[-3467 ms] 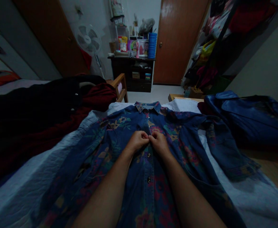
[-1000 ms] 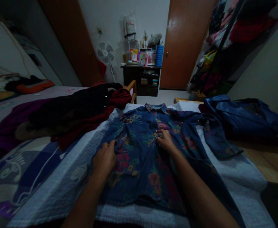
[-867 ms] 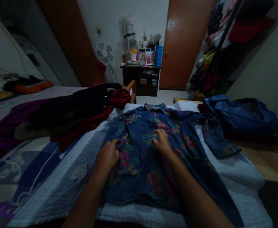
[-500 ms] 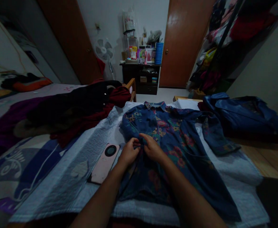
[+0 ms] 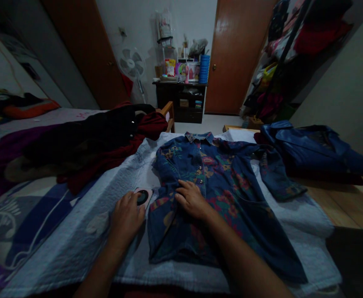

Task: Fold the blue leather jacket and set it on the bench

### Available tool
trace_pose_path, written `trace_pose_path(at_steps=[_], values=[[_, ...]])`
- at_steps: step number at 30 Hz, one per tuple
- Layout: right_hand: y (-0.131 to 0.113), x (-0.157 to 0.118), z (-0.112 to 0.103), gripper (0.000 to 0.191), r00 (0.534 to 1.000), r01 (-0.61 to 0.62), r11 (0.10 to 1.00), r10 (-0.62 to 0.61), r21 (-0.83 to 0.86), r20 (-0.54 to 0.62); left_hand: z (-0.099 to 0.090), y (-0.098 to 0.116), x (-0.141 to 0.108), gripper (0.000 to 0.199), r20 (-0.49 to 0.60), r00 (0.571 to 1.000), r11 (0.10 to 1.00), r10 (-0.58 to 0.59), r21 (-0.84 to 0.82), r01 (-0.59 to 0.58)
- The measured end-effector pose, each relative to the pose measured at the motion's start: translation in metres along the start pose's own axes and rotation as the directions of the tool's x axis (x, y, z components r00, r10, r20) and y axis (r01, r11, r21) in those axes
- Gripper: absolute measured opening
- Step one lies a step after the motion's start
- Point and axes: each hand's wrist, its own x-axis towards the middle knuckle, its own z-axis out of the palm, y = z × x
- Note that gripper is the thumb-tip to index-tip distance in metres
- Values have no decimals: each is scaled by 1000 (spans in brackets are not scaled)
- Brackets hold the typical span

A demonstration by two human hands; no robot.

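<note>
A blue denim shirt with a floral print (image 5: 228, 194) lies spread on a pale quilted cloth, its collar away from me and one sleeve out to the right. My right hand (image 5: 190, 199) rests on the shirt's left front, fingers extended and slightly apart. Left of the shirt is a pink phone (image 5: 148, 196) with a round black camera. My left hand (image 5: 127, 217) covers most of it, fingers over one side and thumb at the other. The shirt's left sleeve is not plainly visible.
The quilted cloth (image 5: 85, 252) covers the surface. Dark and red clothes (image 5: 91, 132) are heaped to the left. A folded blue jacket (image 5: 311, 145) lies on the right by a wooden surface (image 5: 336, 203). A fan (image 5: 132, 64) and dark cabinet (image 5: 180, 101) stand at the back.
My left hand has left the shirt and moved left onto the phone. The right hand has loosened from the fabric and now lies flatter on the shirt. The view has shifted slightly.
</note>
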Motion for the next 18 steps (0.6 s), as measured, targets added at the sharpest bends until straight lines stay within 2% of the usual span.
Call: trace_pose_path(at_steps=[3,5,8,10,13,18], values=[[-15,2,5,29,993,20,999,-26,-51,-115,7,-10,-12,43,29,999,984,-13,180,8],[-25,3,10,31,977,159,987,-162,-35,-141,11,-11,-16,45,61,998,978,-25,208,12],[-41,3,19,40,917,396,918,-393,25,-70,15,-10,-16,44,104,994,981,-20,194,0],[-49,2,25,35,886,464,885,-464,39,7,16,-9,-14,45,129,992,983,-11,185,-13],[-54,1,32,18,886,457,889,-454,-11,100,13,-8,-12,47,187,982,983,-28,184,-8],[-50,-2,33,15,904,416,909,-407,-41,132,9,-8,-10,52,218,976,983,-26,185,-15]])
